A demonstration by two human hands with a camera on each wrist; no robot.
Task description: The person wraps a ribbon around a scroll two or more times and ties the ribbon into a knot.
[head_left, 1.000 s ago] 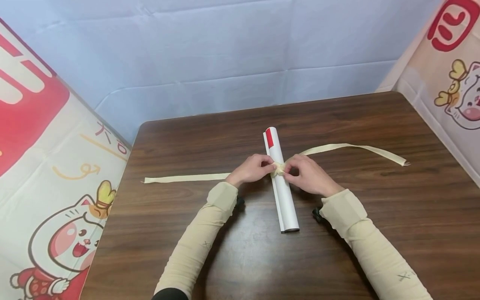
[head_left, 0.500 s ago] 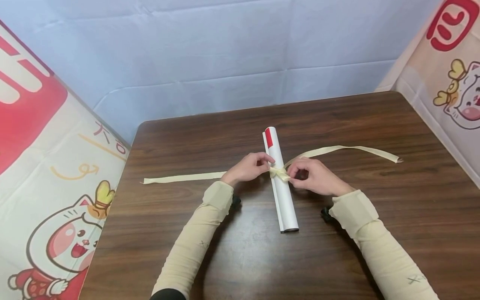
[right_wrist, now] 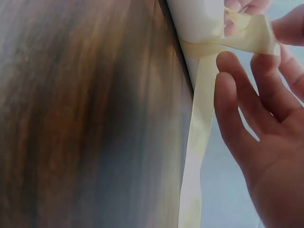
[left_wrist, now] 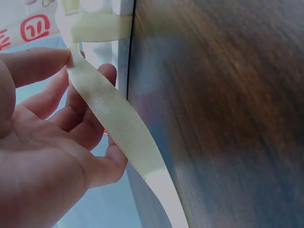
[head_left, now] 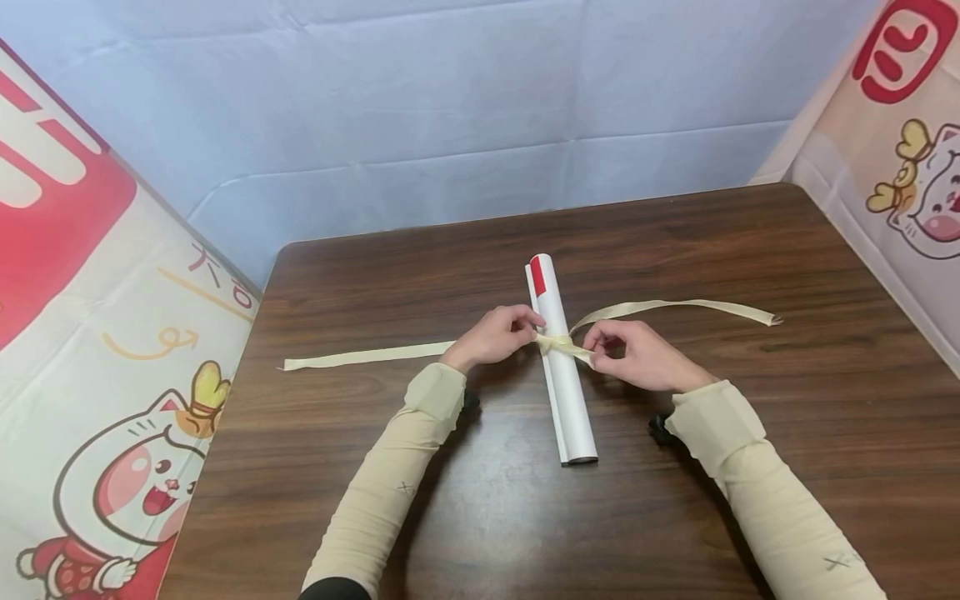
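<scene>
While ribbon (head_left: 557, 343) encircles the roll (head_left: 572, 404), each hand (head_left: 493, 336) (head_left: 641, 358) pinches ribbon

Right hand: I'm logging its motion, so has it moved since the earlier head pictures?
Yes: in the head view, the right hand has moved rightward, away from the white roll on the table.

The person's sleeved left arm (head_left: 386, 492) and right arm (head_left: 795, 508) reach forward, slanting inward. The left hand (head_left: 495, 335) pinches between thumb and fingertips, other fingers loosely bent. The right hand (head_left: 639, 357) pinches likewise, its remaining fingers partly curled. Both hands are near each other, apart.
</scene>
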